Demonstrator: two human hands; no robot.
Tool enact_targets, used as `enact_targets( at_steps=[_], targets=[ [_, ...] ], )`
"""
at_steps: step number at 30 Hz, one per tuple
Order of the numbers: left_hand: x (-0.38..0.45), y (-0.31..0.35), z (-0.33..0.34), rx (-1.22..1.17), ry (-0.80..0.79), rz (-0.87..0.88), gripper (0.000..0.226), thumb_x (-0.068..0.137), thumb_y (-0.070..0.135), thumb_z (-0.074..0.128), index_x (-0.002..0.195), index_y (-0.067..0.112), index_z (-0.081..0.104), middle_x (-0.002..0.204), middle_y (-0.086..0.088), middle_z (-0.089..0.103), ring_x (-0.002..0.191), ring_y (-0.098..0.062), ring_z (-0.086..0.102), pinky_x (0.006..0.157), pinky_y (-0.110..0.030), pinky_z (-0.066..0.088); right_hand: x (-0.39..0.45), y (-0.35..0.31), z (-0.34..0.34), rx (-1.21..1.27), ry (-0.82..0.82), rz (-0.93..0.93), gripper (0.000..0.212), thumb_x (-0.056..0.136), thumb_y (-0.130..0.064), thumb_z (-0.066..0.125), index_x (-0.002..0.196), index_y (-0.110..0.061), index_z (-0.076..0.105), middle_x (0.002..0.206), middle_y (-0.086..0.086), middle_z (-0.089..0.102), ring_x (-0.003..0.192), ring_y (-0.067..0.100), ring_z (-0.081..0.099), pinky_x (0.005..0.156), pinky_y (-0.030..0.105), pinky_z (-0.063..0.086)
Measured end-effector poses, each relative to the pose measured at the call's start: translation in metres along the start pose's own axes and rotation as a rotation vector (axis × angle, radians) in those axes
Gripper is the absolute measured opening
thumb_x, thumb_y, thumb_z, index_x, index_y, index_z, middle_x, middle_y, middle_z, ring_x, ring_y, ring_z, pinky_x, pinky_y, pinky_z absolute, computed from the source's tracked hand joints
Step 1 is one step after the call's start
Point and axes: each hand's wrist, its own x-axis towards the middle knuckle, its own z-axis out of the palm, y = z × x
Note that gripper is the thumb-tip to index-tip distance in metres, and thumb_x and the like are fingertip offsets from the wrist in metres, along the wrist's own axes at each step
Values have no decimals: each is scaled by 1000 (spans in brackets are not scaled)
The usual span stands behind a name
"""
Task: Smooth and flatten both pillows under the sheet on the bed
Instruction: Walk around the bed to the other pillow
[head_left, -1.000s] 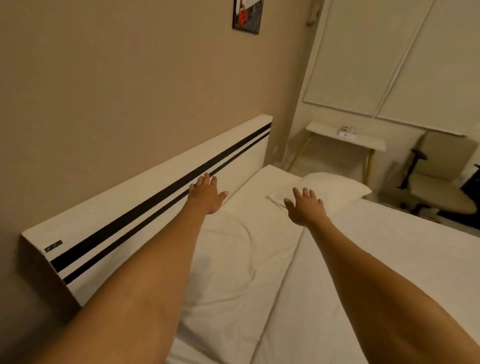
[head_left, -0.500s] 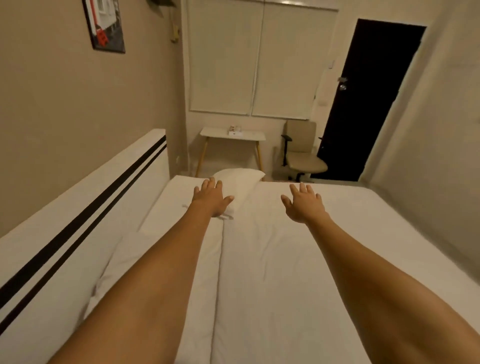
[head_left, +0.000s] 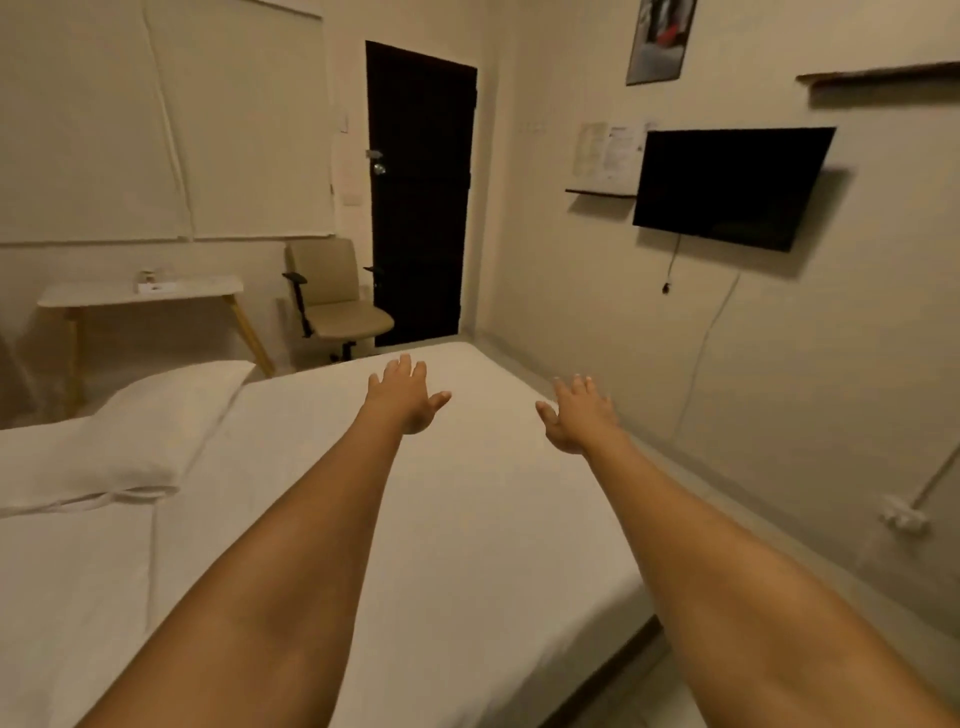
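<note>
A white pillow lies at the left on the bed, its near end partly tucked under a fold of the white sheet. Both my arms stretch out over the mattress. My left hand hovers with fingers spread over the far middle of the bed, well to the right of the pillow. My right hand is open too, above the bed's right edge. Neither hand holds anything. A second pillow is not in view.
A small white table and a beige office chair stand beyond the bed's far end, next to a dark door. A wall-mounted TV hangs on the right wall. A narrow floor strip runs between bed and wall.
The view has swung right, away from the headboard toward the door and TV wall. Both open hands went with it, off the pillow area and out over the bare mattress.
</note>
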Motion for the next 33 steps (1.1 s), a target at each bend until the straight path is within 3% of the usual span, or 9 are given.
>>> enact_targets(
  at_steps=[7, 14, 24, 33],
  targets=[
    [39, 192, 29, -13, -4, 220, 74, 99, 53, 28, 155, 10, 6, 163, -11, -2, 151, -28, -1, 121, -49, 9, -11, 186, -19, 1, -2, 244, 64, 101, -47, 26, 155, -14, 14, 163, 13, 7, 151, 28, 4, 119, 49, 13],
    [79, 342, 45, 2, -9, 454, 76, 98, 55, 30, 155, 9, 8, 163, -14, 0, 151, -29, 2, 121, -49, 12, -21, 332, -29, 15, 5, 465, 63, 102, -47, 26, 155, -15, 14, 163, 10, 7, 151, 28, 4, 119, 49, 11],
    [183, 504, 73, 35, -45, 686, 74, 99, 53, 30, 154, 8, 10, 162, -15, 1, 150, -31, 4, 119, -49, 14, 42, 475, -28, 24, 29, 687, 63, 101, -47, 26, 155, -17, 12, 163, 10, 6, 151, 28, 3, 120, 49, 10],
    [293, 617, 83, 26, -68, 767, 75, 99, 54, 29, 155, 8, 9, 163, -14, 0, 150, -31, 3, 120, -49, 12, 122, 567, -32, 48, 67, 780, 62, 101, -46, 27, 155, -17, 15, 163, 9, 5, 151, 28, 4, 120, 47, 10]
  ],
)
